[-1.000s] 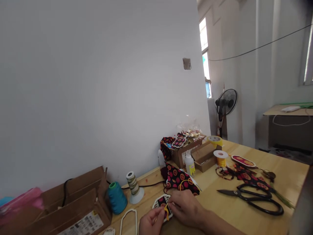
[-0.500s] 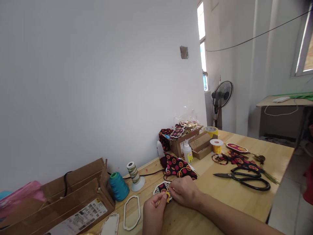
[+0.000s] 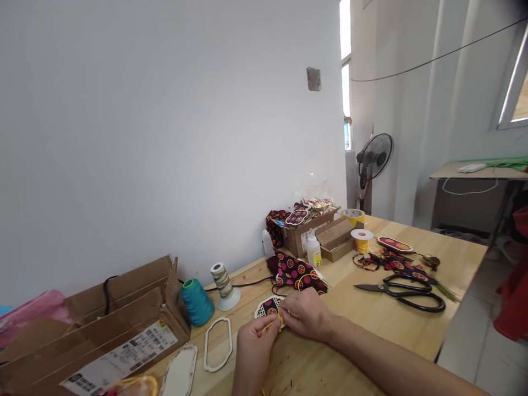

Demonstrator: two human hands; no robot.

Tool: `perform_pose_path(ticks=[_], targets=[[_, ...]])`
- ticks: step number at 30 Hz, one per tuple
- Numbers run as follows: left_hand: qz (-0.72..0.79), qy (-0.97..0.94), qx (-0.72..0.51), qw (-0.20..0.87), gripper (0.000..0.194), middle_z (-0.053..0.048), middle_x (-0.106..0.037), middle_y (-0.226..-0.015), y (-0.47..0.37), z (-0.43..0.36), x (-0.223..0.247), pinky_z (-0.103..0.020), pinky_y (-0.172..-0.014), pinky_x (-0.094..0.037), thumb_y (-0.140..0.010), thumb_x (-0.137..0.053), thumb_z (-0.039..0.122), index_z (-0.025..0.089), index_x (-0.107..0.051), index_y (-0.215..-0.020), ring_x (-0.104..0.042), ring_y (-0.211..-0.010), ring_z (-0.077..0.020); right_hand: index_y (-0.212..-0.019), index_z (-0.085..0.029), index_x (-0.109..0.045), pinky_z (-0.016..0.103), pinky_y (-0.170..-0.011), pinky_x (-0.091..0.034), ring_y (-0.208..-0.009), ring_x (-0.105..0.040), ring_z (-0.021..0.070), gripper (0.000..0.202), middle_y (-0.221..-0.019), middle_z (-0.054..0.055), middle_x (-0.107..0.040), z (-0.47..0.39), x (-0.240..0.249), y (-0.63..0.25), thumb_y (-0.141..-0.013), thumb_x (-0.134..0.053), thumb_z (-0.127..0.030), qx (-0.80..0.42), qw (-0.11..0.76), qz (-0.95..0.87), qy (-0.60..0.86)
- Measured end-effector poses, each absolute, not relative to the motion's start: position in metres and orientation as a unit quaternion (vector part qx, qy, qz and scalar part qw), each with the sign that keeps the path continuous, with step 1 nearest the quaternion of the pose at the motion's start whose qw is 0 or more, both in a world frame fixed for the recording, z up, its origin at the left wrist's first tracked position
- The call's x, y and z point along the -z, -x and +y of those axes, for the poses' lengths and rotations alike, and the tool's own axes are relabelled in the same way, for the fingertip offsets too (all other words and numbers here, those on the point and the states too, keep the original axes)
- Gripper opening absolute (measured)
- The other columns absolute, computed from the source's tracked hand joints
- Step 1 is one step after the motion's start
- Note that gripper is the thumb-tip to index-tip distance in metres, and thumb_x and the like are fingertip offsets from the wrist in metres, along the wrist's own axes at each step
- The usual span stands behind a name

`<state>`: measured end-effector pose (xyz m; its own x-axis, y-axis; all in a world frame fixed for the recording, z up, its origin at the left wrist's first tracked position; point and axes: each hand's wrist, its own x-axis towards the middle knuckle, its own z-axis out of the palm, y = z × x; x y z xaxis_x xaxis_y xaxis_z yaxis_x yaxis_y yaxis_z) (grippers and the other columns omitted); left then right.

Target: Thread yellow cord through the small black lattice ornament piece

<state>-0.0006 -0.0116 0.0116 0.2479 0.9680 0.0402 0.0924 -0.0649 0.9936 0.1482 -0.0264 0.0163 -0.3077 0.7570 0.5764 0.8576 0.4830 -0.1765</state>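
- Our left hand [image 3: 256, 336] pinches yellow cord [image 3: 281, 320]; what our right hand [image 3: 307, 312] grips, we cannot tell.
- The patterned panel [image 3: 268, 306] lies at one o'clock from our left, ten from our right.

Pinching with the left hand [image 3: 256, 334], curling the right hand [image 3: 307, 311] inward close beside it, holding the bare right forearm [image 3: 365, 346] aslant.

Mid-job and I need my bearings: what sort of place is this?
Probably a small fabric-craft workshop: black-handled scissors, a teal thread cone and a spool of yellow cord share the wooden table with patterned fabric.
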Motion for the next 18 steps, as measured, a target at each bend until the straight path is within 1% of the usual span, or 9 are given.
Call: perform_pose_path(ticks=[3, 6, 9, 11, 14, 18], targets=[[0.452, -0.602, -0.407, 0.517, 0.025, -0.004, -0.071, -0.060, 0.0011, -0.0120, -0.0103, -0.024, -0.053, -0.046, -0.054, -0.066, 0.034, 0.014, -0.071, -0.068, -0.062, -0.058, -0.0193, -0.056, -0.017, -0.058, 0.022, -0.044, -0.022, -0.048, -0.048, 0.0100, 0.020, -0.052, 0.001, -0.059, -0.0264, -0.0170, -0.1471, -0.072, -0.046, -0.019, 0.061, 0.316, -0.797, 0.511], [0.450, -0.594, -0.411, 0.525, 0.028, -0.004, -0.070, -0.059, 0.0001, -0.0132, -0.0117, -0.024, -0.056, -0.047, -0.055, -0.065, 0.035, 0.013, -0.069, -0.071, -0.062, -0.061, -0.0198, -0.060, -0.016, -0.061, 0.020, -0.044, -0.024, -0.048, -0.047, 0.0092, 0.019, -0.054, 0.000, -0.059, -0.0252, -0.0187, -0.1486, -0.072, -0.046, -0.018, 0.036, 0.334, -0.784, 0.522], [0.446, -0.586, -0.427, 0.525, 0.027, -0.005, -0.071, -0.062, -0.0006, -0.0129, -0.0126, -0.025, -0.062, -0.047, -0.055, -0.066, 0.034, 0.013, -0.069, -0.071, -0.063, -0.067, -0.0205, -0.057, -0.015, -0.059, 0.017, -0.041, -0.023, -0.043, -0.041, 0.0064, 0.020, -0.048, -0.003, -0.052, -0.0231, -0.0200, -0.1509, -0.071, -0.045, -0.015, 0.005, 0.350, -0.775, 0.526], [0.448, -0.582, -0.430, 0.525, 0.026, -0.005, -0.071, -0.061, -0.0007, -0.0118, -0.0119, -0.025, -0.061, -0.047, -0.054, -0.066, 0.034, 0.013, -0.069, -0.069, -0.063, -0.065, -0.0202, -0.056, -0.014, -0.059, 0.016, -0.039, -0.022, -0.040, -0.036, 0.0050, 0.021, -0.044, -0.006, -0.046, -0.0219, -0.0203, -0.1519, -0.071, -0.044, -0.013, -0.015, 0.358, -0.773, 0.523], [0.455, -0.562, -0.430, 0.541, 0.025, -0.005, -0.070, -0.059, -0.0014, -0.0106, -0.0106, -0.025, -0.059, -0.047, -0.052, -0.068, 0.033, 0.013, -0.069, -0.067, -0.062, -0.061, -0.0195, -0.056, -0.014, -0.059, 0.015, -0.039, -0.022, -0.040, -0.033, 0.0049, 0.021, -0.043, -0.007, -0.041, -0.0208, -0.0203, -0.1527, -0.070, -0.044, -0.011, -0.033, 0.369, -0.771, 0.518], [0.455, -0.528, -0.433, 0.572, 0.024, -0.004, -0.070, -0.057, -0.0034, -0.0120, -0.0128, -0.024, -0.057, -0.046, -0.047, -0.070, 0.030, 0.012, -0.068, -0.064, -0.062, -0.058, -0.0177, -0.055, -0.014, -0.059, 0.016, -0.041, -0.022, -0.042, -0.033, 0.0054, 0.021, -0.043, -0.007, -0.039, -0.0205, -0.0206, -0.1538, -0.070, -0.045, -0.012, -0.040, 0.379, -0.768, 0.515]])
